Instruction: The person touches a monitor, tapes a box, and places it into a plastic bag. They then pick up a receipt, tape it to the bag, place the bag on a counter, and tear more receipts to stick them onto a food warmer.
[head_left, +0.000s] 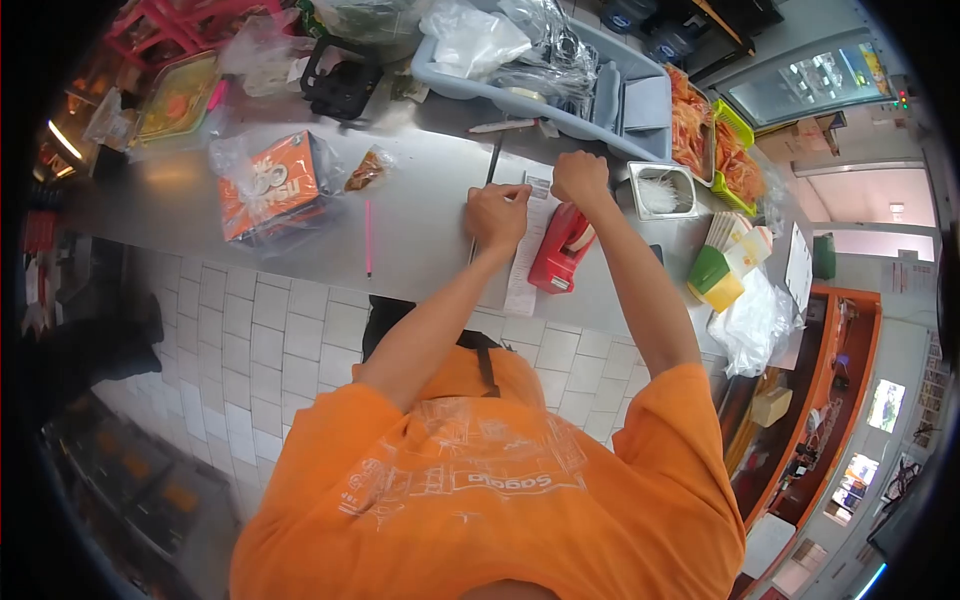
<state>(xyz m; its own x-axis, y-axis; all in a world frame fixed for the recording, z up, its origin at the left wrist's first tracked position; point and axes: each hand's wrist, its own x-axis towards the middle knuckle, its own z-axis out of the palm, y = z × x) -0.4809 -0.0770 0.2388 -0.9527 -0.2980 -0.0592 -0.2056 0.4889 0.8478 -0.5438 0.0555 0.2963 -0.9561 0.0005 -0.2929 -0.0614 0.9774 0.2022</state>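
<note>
My left hand (497, 215) is closed in a pinch at the left edge of a long paper receipt (522, 285). What its fingertips hold, if anything, is too small to make out. My right hand (580, 180) is curled into a fist just beyond the far end of a red tape dispenser (560, 262); its fingertips are hidden from me. The dispenser lies on the metal counter, to the right of the receipt. Left of my hands are a pink pen or stick (369, 240), a small bag of reddish-brown food (370, 169) and an orange box in clear plastic (270, 190).
A grey-blue bin (455, 58) of plastic bags and packets stands behind my hands. To the right are a metal container (664, 190) of white strips, baskets of orange snacks (738, 175), green-yellow cartons (712, 278) and a white plastic bag (750, 325). A black holder (340, 80) stands at back left.
</note>
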